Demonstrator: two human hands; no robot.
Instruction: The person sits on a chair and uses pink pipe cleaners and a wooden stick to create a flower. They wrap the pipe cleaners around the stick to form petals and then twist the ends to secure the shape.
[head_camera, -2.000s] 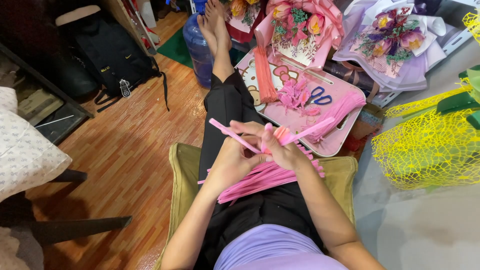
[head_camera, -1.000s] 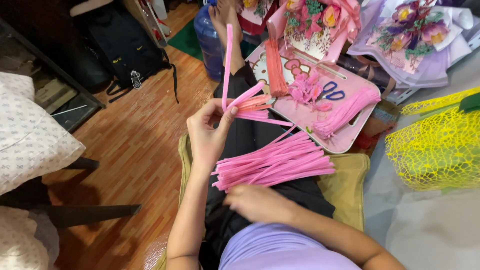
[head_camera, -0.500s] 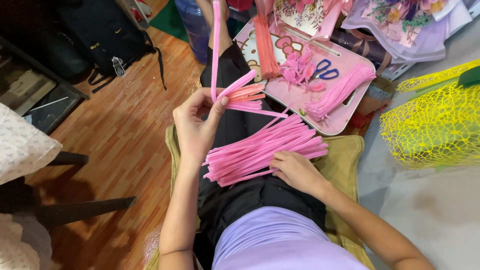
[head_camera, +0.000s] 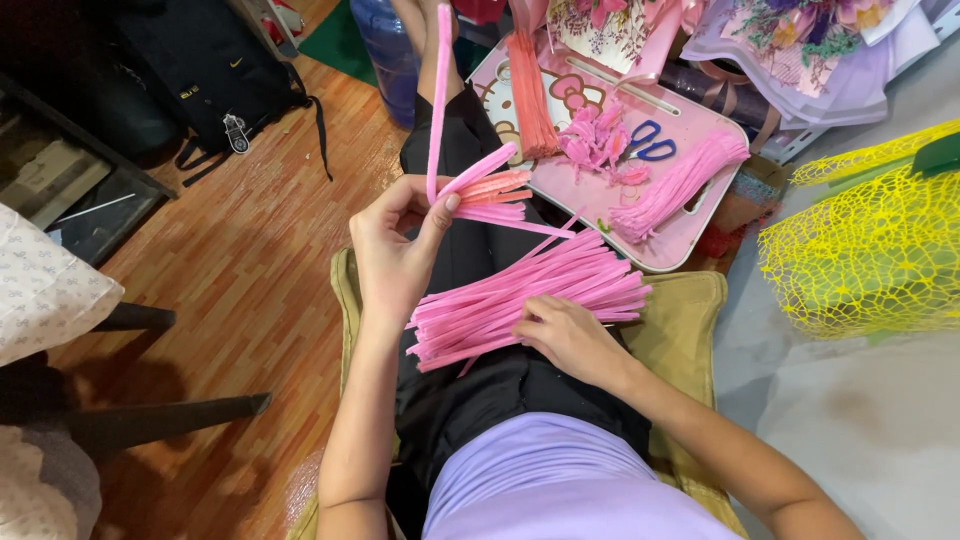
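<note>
My left hand (head_camera: 395, 250) is raised over my lap and pinches several pink pipe cleaners (head_camera: 470, 190); one stands straight up, the others fan out to the right. A thick bundle of pink pipe cleaners (head_camera: 520, 295) lies across my lap on black trousers. On that bundle rests my right hand (head_camera: 570, 335), fingers bent onto the stems. Whether it grips any is not clear.
A pink tray (head_camera: 690, 235) past my knees holds blue scissors (head_camera: 650, 140), pink scraps and more pipe cleaner bunches. Wrapped bouquets stand behind it. Yellow mesh (head_camera: 860, 250) lies at right, a black bag (head_camera: 210, 60) and a blue water bottle (head_camera: 385, 55) at upper left. An olive cushion (head_camera: 680, 320) is under me.
Two seconds ago both hands worked pipe cleaners together. My left hand then lifted a few upward, and my right hand dropped to the bundle on my lap and has moved along it.
</note>
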